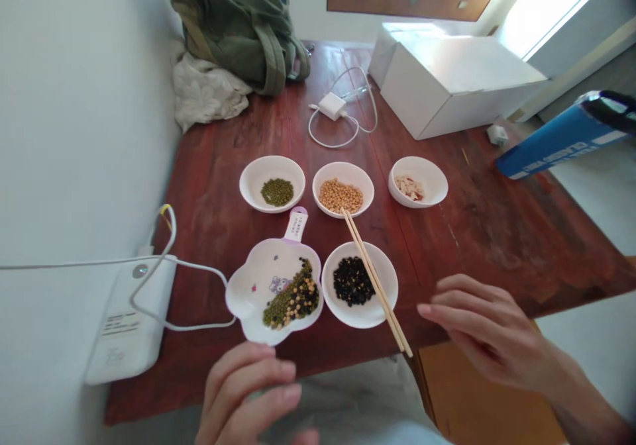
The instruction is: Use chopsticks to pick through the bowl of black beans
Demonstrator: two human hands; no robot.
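My left hand point(251, 395) hovers at the table's front edge, just below a white flower-shaped dish point(251, 276). Its fingers are loosely bent and hold nothing. Mixed green, tan and black beans point(293, 299) lie along the dish's right side. Beside it stands a white bowl point(340, 312) of black beans point(354, 281). A pair of wooden chopsticks point(372, 274) rests across that bowl, tips on the rim of a bowl point(342, 169) of soybeans point(340, 197). To the right, my right hand point(489, 332) is stretched out with nothing in it, apart from the chopsticks.
Behind stand a bowl point(253, 180) of green beans and a bowl point(434, 183) with pale pieces. A white charger point(332, 106), white box point(447, 74), green bag point(238, 28) and blue bottle point(556, 142) lie farther out. A corded white device point(132, 326) is left.
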